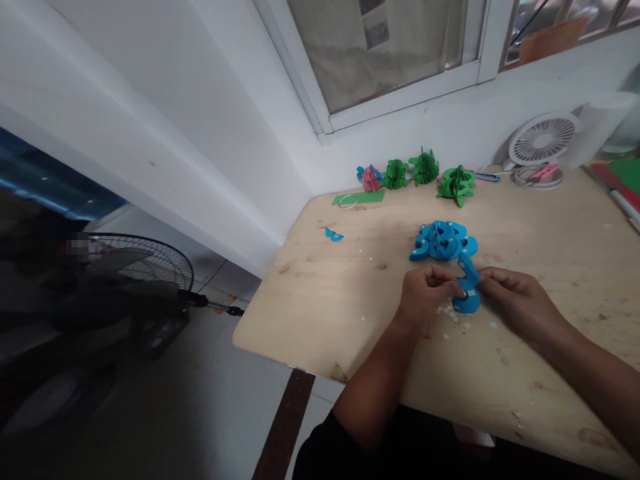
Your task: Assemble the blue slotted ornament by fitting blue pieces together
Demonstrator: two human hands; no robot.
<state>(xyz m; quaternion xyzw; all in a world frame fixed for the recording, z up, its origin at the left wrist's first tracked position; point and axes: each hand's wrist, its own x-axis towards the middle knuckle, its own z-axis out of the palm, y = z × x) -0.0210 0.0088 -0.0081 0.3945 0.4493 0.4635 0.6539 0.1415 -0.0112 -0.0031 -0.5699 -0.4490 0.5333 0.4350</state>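
Both hands pinch one blue paper cut-out (469,288) just above the wooden table (350,300). My left hand (425,293) grips its left edge with closed fingers. My right hand (517,300) holds its right edge, fingers closed too. Just beyond lies a pile of blue paper shapes (443,241) with small white stickers on them. Tiny white scraps (450,313) are scattered under my hands.
Green paper ornaments (425,167) and a pink and blue one (370,178) line the far wall, beside a green sheet (359,197). A small white fan (543,140), tape rolls (537,175) and a blue scrap (333,235) are on the table. A floor fan (145,267) stands left.
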